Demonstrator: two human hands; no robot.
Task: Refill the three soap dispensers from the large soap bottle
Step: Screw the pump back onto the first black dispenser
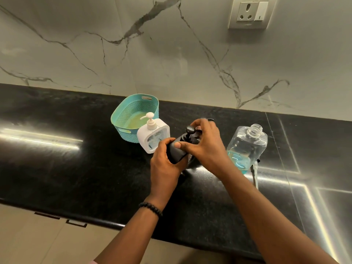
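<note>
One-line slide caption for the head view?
Left hand grips black dispenser; right hand works its pump; clear bottle stands uncapped.

black dispenser (176,151) tilted, held | white dispenser (153,137) upright | clear bottle (246,145) uncapped

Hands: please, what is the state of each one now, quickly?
Left hand: grips the body of the black soap dispenser.
Right hand: fingers curled round the dispenser's pump top.

Black polished stone countertop (76,168), teal perforated basket (133,115) near the wall, white pump dispenser (153,137) just before it, uncapped clear bottle (247,145) of blue soap to the right
</note>
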